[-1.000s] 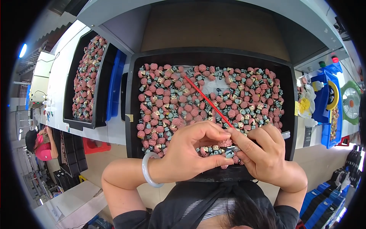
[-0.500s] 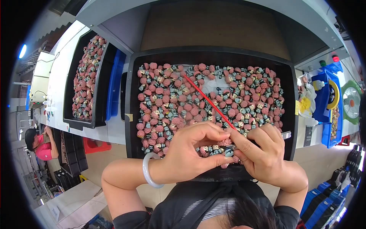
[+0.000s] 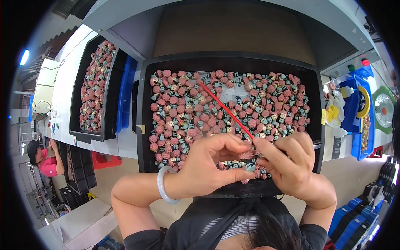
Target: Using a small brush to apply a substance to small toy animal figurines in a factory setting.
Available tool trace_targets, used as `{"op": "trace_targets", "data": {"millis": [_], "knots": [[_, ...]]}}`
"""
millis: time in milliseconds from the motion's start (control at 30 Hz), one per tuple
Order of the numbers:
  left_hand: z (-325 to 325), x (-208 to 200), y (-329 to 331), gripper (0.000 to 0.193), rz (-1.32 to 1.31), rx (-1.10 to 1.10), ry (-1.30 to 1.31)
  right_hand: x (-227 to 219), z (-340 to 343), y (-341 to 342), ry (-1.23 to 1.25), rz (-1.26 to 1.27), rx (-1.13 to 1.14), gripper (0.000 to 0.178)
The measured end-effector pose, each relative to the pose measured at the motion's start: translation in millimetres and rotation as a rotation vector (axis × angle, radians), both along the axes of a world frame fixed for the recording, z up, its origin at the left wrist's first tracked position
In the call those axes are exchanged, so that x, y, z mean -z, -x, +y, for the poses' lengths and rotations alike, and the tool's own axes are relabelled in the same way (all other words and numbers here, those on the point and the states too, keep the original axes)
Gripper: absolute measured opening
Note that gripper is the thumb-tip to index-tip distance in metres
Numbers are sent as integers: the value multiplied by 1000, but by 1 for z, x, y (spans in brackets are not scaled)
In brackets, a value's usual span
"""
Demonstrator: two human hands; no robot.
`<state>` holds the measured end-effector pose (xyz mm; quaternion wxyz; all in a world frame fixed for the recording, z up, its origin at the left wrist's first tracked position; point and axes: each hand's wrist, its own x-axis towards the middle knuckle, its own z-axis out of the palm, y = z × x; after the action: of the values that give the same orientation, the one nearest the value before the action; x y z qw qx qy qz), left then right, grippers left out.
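Note:
My left hand (image 3: 208, 164), with a pale bangle (image 3: 162, 183) on its wrist, pinches a small figurine (image 3: 249, 166) between thumb and fingers. The figurine has a pink knobbly top and a grey-blue part; fingers cover some of it. Close against its right side, my right hand (image 3: 287, 162) is closed on a thin red-handled paintbrush (image 3: 227, 109). The long handle slants up and left over the tray, and the tip is near the figurine, too small to make out clearly. Beneath both hands lies a black tray (image 3: 231, 56) full of similar pink and grey-blue figurines (image 3: 181, 109).
Another black tray (image 3: 109, 89) of figurines stands on the white table at left, beside a blue bin (image 3: 127, 93). A red stool (image 3: 106, 160) is below. At right are a blue crate (image 3: 357, 139), yellow ring (image 3: 364, 104) and green fan (image 3: 383, 110). A co-worker (image 3: 46, 160) sits far left.
My right hand has shifted slightly right, opening a small gap from the left fingers. The brush's lower end now shows beside the figurine. My left hand stays nearly in place.

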<state>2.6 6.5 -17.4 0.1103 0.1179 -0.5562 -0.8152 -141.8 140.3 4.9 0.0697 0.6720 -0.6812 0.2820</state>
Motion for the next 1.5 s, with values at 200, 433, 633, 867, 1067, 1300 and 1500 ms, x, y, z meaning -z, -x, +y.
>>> {"op": "trace_targets", "data": {"millis": [200, 433, 633, 867, 1067, 1300, 1500], "knots": [[0, -2, 3, 40, 30, -5, 65, -8, 5, 1, -106, -358, -28, 15], [0, -4, 1, 41, 35, 10, 82, 0, 0, -1, -183, -318, -60, 13], [-1, -4, 0, 41, 37, 18, 91, 3, -1, -1, -143, -275, -75, 17], [-1, -3, 1, 41, 4, 41, 60, -3, 1, -3, -283, -416, -43, 13], [0, -3, 0, 40, -5, 84, 56, -4, 0, 4, -350, -355, -107, 25], [0, -5, -1, 41, 13, 107, 5, -3, 0, 4, -317, -453, -144, 26], [-1, -3, 0, 41, 45, 79, 60, -6, 6, -3, -251, -384, -69, 21]]}}
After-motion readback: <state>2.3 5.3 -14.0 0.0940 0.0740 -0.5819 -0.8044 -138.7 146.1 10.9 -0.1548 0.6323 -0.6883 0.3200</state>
